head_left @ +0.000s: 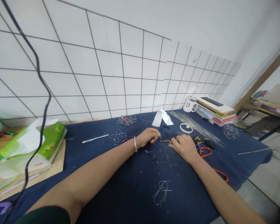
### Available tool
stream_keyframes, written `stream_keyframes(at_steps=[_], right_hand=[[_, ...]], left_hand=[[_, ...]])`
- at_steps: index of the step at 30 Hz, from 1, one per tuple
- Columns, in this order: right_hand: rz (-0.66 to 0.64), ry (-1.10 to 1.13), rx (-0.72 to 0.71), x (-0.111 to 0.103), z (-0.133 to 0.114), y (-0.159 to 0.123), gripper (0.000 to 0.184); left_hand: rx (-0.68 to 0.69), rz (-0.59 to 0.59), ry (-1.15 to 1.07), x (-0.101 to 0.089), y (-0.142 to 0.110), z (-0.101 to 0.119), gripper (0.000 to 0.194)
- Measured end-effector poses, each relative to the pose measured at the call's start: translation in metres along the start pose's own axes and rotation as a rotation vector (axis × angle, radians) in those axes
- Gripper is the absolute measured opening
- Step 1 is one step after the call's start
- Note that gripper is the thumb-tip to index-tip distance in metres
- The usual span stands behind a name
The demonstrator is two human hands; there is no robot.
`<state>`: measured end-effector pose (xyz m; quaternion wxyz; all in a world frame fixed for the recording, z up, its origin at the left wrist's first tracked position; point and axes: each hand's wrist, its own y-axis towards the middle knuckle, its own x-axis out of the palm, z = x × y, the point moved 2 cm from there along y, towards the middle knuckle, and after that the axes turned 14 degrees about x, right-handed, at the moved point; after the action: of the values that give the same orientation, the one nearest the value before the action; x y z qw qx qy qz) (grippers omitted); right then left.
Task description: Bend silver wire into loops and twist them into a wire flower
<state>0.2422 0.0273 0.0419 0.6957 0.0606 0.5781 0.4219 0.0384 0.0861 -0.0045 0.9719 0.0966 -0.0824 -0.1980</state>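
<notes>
Thumb and fingers of my left hand (pixel 149 136) pinch a thin wire (pixel 161 137), part of which curves down below the hand. My right hand (pixel 184 147) is wrapped round a pair of pliers (pixel 165 141), whose narrow jaws point left at the wire near my left fingertips. I cannot tell whether the jaws grip it. A bent wire flower shape (pixel 119 137) lies left of my left hand, with a tangled wire bundle (pixel 126 121) behind it. Closer to me is a loose bunch of looped wires (pixel 162 193).
Long straight wires (pixel 196 126) and a white wire coil (pixel 186 128) lie beyond my right hand. Orange-handled scissors (pixel 205 151) rest beside my right wrist. A white mug (pixel 189 105) and stacked books (pixel 214 110) stand behind. At left sits a green tissue pack (pixel 52 141); a black cable (pixel 38 67) hangs before it.
</notes>
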Motion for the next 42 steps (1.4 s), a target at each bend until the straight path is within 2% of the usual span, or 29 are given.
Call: stream_keyframes(at_steps=[5, 20, 42], right_hand=[[-0.008, -0.008, 0.004, 0.0004, 0.0, -0.0002, 0.029], [-0.042, -0.026, -0.008, 0.0016, -0.0002, -0.0012, 0.031], [-0.054, -0.005, 0.003, 0.0017, -0.002, -0.0009, 0.031]], left_hand=[[0.026, -0.024, -0.015, -0.0008, 0.0006, -0.003, 0.015], [0.059, 0.022, 0.055, 0.0036, -0.0015, 0.002, 0.015], [0.037, -0.033, 0.025, -0.0028, 0.0019, -0.0051, 0.015]])
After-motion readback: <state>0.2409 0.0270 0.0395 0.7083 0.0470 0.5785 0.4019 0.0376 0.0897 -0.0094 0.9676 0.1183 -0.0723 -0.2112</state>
